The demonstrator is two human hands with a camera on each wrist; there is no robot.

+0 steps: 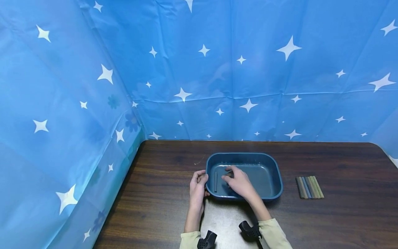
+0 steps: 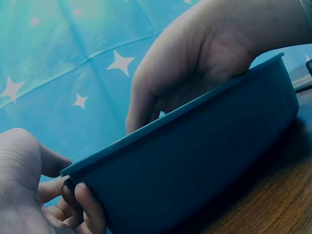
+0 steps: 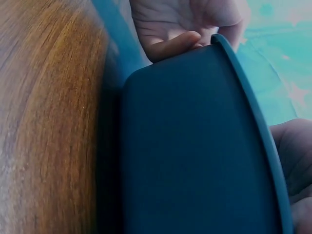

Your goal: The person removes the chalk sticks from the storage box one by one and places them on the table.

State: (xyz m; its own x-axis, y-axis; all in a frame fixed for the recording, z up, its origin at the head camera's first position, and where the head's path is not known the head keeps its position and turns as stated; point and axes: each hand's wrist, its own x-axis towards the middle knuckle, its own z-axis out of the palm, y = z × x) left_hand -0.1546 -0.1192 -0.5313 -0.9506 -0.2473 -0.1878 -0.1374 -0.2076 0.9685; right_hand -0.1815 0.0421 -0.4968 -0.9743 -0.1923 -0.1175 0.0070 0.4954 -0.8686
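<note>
A dark blue rectangular basin [image 1: 275, 186] stands on the table. My left hand [image 1: 197, 186] grips its left end, with the thumb at the rim and the other fingers against the outer wall below it. Inside, a dark thin stick [image 1: 216, 182] lies along the left end of the floor. My right hand [image 1: 240, 181] reaches over the near wall into the basin, thumb and forefinger bent toward each other just right of that stick. I cannot tell whether something dark sits between them. In both wrist views the basin wall [image 2: 195, 161] hides the right fingertips.
Several sticks [image 1: 310, 187] in brown, blue, grey and green lie side by side on the dark wood table [image 1: 348, 211], right of the basin. Blue star-patterned sheeting [image 1: 217, 76] hangs behind the table and along its left side.
</note>
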